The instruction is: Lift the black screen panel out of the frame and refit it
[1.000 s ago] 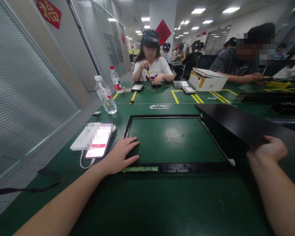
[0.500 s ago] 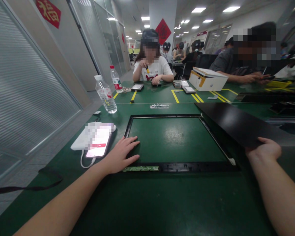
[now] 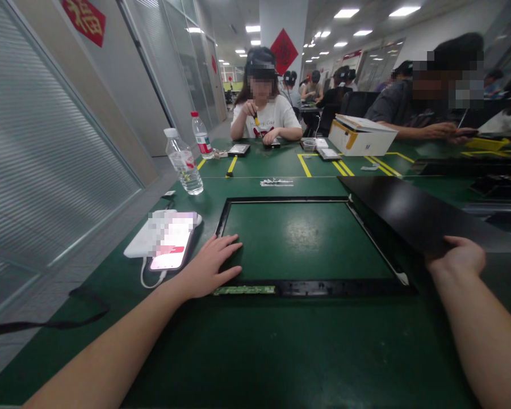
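Observation:
A black rectangular monitor frame lies flat on the green table, its inside open to the tabletop. Along its near side, at the left, runs a narrow green circuit board. My left hand rests over the frame's left side with fingers spread, gripping nothing. To the right, my right hand grips the near edge of a large thin black panel, thumb on top and the other fingers hidden beneath. The panel is tilted, and its far left corner reaches close to the frame's far right corner.
Left of the frame lie a phone on a cable and a white device. Two water bottles stand behind them. Small white strips lie beyond the frame. A white box is farther back; co-workers sit across the table.
Both hands, the frame and the panel hold nearly the same places. The whole view has shifted very slightly.

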A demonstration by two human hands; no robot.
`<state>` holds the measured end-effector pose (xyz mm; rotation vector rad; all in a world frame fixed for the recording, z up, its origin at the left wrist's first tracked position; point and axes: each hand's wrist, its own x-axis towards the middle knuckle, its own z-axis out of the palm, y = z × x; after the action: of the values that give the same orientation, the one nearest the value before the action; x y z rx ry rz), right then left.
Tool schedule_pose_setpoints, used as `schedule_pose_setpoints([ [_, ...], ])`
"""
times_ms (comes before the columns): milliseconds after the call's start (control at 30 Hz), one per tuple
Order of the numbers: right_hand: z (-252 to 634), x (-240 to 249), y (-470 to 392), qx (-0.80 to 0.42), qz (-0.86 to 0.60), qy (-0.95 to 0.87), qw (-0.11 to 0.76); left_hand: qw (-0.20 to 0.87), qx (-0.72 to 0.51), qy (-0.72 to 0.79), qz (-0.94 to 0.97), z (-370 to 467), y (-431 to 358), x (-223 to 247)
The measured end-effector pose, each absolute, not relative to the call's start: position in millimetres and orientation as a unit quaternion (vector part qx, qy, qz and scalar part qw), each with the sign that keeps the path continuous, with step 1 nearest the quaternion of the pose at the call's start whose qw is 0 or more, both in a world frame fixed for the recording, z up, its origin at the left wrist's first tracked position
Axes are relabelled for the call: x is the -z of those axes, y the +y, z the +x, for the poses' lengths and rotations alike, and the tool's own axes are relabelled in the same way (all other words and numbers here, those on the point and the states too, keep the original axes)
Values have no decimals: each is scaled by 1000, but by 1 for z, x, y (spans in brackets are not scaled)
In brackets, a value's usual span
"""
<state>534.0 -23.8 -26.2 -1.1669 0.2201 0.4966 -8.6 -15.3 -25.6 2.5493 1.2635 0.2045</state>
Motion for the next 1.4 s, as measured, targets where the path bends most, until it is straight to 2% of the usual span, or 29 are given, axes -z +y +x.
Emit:
schedule_pose_setpoints([
  [600,522,18,-25,-223,-549,126,796,160,-80,435,882,-9,-15,26],
  [833,507,9,-29,-255,-543,113,792,158,-76,440,881,-9,-15,26],
  [1400,439,-36,-50,-271,-497,-55,822,190,-125,445,866,-9,-18,24],
])
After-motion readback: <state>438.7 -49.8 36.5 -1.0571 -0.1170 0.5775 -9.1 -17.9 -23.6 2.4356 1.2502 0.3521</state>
